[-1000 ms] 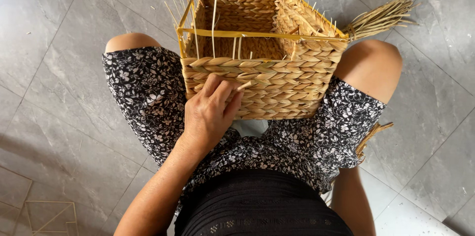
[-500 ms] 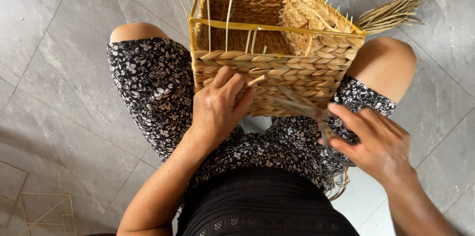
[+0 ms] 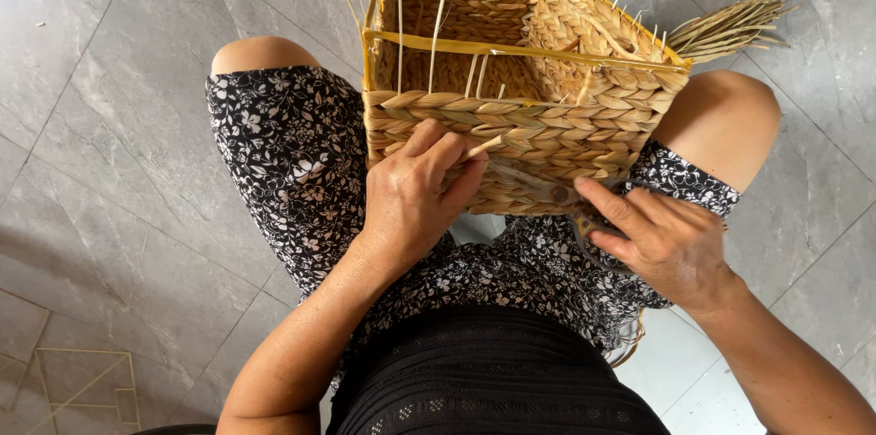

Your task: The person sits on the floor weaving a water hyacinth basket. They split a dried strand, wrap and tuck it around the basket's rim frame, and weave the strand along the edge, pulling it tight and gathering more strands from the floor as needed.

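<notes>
A half-woven straw basket (image 3: pixel 547 125) on a yellow wire frame (image 3: pixel 511 47) rests on my lap, tilted away from me. My left hand (image 3: pixel 415 198) presses on its near wall and pinches a short strand end (image 3: pixel 484 146) that sticks out of the braid. My right hand (image 3: pixel 662 239) grips a pair of scissors (image 3: pixel 534 181). Their blades lie against the basket wall and point left toward that strand end. Thin upright stakes stand up from the unfinished rim.
A bundle of loose dried straw (image 3: pixel 730 29) sticks out behind the basket at the upper right. A bare wire frame (image 3: pixel 82 389) lies on the grey tiled floor at the lower left. My knees flank the basket.
My right hand has come in from the lower right with the scissors and moved their blades up to the basket wall. The left hand keeps its pinch on the strand.
</notes>
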`<state>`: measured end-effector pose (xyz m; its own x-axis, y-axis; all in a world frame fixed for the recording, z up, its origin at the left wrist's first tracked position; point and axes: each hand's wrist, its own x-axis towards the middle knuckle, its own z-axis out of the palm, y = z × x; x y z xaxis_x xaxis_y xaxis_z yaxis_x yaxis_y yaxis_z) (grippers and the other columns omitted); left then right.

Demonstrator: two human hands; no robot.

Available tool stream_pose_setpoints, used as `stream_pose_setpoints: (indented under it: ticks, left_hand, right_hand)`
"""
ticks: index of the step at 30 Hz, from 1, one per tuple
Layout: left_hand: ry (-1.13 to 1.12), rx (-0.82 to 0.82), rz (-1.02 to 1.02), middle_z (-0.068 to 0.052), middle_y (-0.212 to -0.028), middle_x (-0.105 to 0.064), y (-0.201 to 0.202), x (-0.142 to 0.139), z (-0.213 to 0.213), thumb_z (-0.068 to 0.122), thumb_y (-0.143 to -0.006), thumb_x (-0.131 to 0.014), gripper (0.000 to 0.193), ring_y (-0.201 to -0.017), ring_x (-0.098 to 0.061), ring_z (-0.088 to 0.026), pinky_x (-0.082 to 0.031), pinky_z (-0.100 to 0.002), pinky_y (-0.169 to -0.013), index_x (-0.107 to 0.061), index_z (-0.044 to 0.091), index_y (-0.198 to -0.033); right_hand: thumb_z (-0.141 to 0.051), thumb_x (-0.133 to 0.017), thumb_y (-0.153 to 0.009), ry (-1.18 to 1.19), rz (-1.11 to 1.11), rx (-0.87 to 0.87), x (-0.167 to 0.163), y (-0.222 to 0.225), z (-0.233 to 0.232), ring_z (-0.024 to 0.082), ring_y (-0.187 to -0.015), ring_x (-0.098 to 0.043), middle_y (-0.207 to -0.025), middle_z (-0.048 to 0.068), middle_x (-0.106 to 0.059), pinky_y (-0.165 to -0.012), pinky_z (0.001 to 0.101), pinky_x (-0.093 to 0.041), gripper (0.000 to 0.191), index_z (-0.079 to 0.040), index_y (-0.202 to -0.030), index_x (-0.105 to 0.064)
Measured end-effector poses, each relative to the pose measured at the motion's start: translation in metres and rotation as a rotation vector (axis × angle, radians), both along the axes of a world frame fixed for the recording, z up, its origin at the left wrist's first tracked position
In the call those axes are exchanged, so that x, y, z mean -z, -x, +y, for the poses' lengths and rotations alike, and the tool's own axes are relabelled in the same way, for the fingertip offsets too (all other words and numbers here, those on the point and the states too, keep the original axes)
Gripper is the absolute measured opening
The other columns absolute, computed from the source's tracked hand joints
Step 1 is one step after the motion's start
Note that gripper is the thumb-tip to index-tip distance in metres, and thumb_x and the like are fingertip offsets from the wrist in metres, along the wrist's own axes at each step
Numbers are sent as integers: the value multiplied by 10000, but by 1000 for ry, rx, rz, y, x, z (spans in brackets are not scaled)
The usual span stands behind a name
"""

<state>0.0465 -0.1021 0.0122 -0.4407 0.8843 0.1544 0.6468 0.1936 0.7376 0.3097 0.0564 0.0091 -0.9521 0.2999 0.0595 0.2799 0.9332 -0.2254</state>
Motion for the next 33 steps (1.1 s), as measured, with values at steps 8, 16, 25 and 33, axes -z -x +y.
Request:
stream_pose_setpoints:
  ticks: [8,16,25,33]
  left_hand:
    - [12,-89,-500,18,-763,-557,13,-13,-5,128,-1033,-637,147,-620,-457,-65,-360,-221,-530,-666,28,-1137]
    - [-217,-209,-1050,-25,-842,-587,17,-27,-43,216,-1130,-487,343,-693,-428,-58,-351,-191,-632,-708,-45,-1162]
    - [-550,-81,-946,-57,-1076,-625,17,-51,-39,110,-1105,-678,182,-948,-561,-105,-466,-216,-886,-702,-43,-1200]
    - [-643,88,-1210,-134,-1076,-721,18,-69,-27,57,-1077,-636,145,-890,-729,-162,-613,-252,-694,-663,2,-1208]
  right_hand:
    - [-122,-786,-970,293,381,377,-2,-26,23,107,-746,-685,-886,6,-688,-615,249,-564,444,-133,-1383,-625]
    - [-45,-665,-1114,575,457,1215,99,-47,40,152,-780,-693,-923,70,-705,-645,274,-554,205,-30,-1318,-655]
    - [-77,-617,-1125,674,-35,1155,133,-50,-20,202,-795,-685,-953,118,-726,-692,329,-539,153,17,-1199,-713]
    - [-37,-552,-1208,689,966,805,10,-62,50,226,-920,-683,-1124,217,-728,-870,320,-571,145,63,-1206,-657]
